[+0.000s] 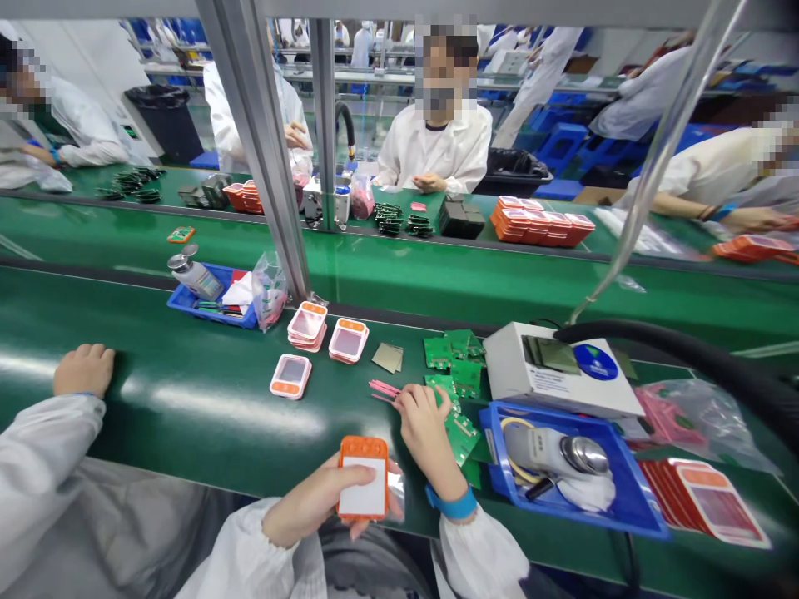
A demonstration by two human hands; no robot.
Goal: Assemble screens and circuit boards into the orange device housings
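My left hand (312, 499) is closed around an orange plastic casing (363, 447), its thumb lying on the white panel set in it. A clear film (397, 487) sticks out at the casing's right side. Fingers curled, my right hand (424, 420) rests on the bench over pink tweezers (383, 388), whose prongs point left from the fingertips. Green circuit boards (465, 376) lie beside and partly beneath this hand. Left of them are two thin square panels (388, 358). Farther left stand stacked white-and-orange casings (348, 341) and a single casing with a dark window (290, 376).
To the right are a blue tray (580, 520) holding a dispenser bottle (549, 449), a white box (518, 374), a black hose (680, 349) and a row of orange casings (717, 503). A metal post (262, 150) rises behind. A neighbour's hand (84, 370) rests at left.
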